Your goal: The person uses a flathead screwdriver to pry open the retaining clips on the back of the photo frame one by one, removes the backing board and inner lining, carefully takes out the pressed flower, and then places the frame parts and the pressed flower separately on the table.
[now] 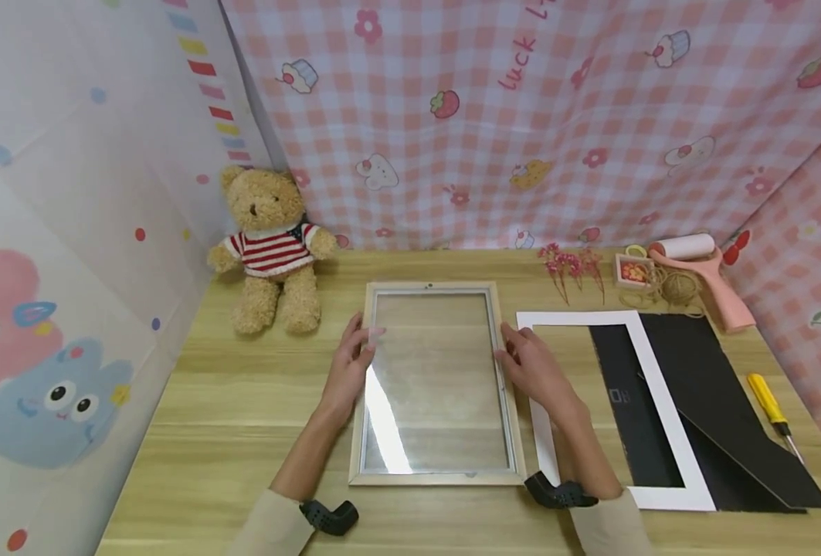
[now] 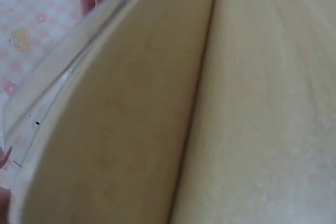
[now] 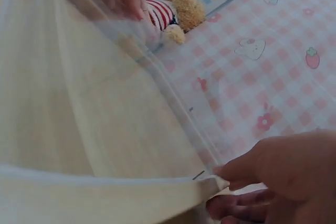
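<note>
Frame: wooden picture frame (image 1: 436,479) with glass, flat on table (image 1: 208,432), between my hands.
Grip: my left hand (image 1: 351,363) and my right hand (image 1: 531,363) each pinch a side rail.
Technique: I judge even pressure, level lift, fingers off glass.

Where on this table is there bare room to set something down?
Bare wood lies left of the picture frame, in front of the teddy bear, and along the back edge behind the frame. The right side is crowded: white mat, black boards, screwdriver, twine.

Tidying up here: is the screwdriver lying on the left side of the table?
No, the screwdriver lies at the right edge of the table, beside the black board.
</note>
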`<state>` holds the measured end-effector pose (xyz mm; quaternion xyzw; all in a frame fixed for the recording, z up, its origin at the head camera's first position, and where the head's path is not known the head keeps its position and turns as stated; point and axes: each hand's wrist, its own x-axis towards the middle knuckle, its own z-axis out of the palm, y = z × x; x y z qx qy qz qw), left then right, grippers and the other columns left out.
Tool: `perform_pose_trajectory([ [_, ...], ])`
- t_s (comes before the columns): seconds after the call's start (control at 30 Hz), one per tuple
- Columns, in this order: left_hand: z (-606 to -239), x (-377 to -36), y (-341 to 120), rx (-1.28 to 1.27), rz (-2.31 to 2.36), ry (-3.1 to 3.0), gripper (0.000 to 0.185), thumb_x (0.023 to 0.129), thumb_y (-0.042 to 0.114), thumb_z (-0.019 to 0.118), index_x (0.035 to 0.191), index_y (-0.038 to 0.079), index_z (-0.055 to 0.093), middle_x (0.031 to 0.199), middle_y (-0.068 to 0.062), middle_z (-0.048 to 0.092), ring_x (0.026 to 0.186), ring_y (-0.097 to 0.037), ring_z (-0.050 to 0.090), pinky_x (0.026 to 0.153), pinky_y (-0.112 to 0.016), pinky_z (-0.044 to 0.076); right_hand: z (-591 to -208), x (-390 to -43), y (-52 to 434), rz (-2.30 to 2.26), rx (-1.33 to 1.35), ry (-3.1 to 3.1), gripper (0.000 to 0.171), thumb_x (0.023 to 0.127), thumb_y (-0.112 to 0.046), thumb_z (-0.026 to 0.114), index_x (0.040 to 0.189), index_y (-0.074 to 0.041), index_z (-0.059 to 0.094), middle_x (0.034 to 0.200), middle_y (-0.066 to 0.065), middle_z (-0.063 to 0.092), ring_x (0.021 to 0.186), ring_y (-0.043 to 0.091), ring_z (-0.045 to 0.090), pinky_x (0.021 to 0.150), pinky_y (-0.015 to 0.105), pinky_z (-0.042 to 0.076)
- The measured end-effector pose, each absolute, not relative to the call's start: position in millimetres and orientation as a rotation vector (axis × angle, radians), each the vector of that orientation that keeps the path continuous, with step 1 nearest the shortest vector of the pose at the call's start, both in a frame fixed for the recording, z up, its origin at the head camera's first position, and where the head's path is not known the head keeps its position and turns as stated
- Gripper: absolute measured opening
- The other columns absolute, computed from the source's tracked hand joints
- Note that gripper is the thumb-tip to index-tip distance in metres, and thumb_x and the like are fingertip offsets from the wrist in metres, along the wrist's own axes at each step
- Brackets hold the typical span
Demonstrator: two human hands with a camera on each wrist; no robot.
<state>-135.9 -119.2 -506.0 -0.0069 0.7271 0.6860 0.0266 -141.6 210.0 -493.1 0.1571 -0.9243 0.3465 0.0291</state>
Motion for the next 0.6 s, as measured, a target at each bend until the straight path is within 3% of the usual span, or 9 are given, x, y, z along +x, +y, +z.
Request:
perform_pose_trajectory([
  [0.17,-497,-134,-116,-0.008,2.2,2.261,0.031,0.111,-0.002,0.053,0.138,-0.011,0.065,0.185,-0.016,0.012,0.171,-0.042,0.011,0.139,-0.055,0.012,-473,-127,207,1.094,0.444,-2.847,0.037,0.105,-0.002,0.069,0.136,0.017,0.066,0.107,0.023,0.063,0.091,0.031,0.064,0.077,0.043,0.057],
  [0.27,-492,-133,-114,-0.012,2.257,2.241,0.032,0.111,-0.003,0.052,0.139,-0.01,0.064,0.184,-0.013,0.02,0.17,-0.037,0.017,0.138,-0.051,0.017,-469,-124,204,1.103,0.446,-2.852,0.032,0.105,-0.001,0.069,0.133,0.016,0.069,0.109,0.023,0.066,0.091,0.03,0.066,0.077,0.041,0.058],
  [0.47,-490,-129,-109,0.06,2.583,1.798,0.035,0.114,-0.009,0.037,0.144,-0.022,0.048,0.169,-0.029,0.044,0.155,-0.035,0.05,0.126,-0.041,0.044,-465,-116,199,1.216,0.456,-2.868,0.037,0.106,0.003,0.066,0.14,0.018,0.063,0.1,0.017,0.073,0.084,0.021,0.068,0.071,0.032,0.058],
  [0.6,-487,-125,-103,0.014,2.651,1.67,0.039,0.116,-0.007,0.029,0.15,-0.018,0.043,0.164,-0.034,0.048,0.141,-0.031,0.066,0.117,-0.039,0.055,-462,-110,196,1.331,0.385,-2.834,0.045,0.107,0.006,0.062,0.15,0.016,0.055,0.091,0.012,0.071,0.076,0.014,0.061,0.065,0.025,0.052],
])
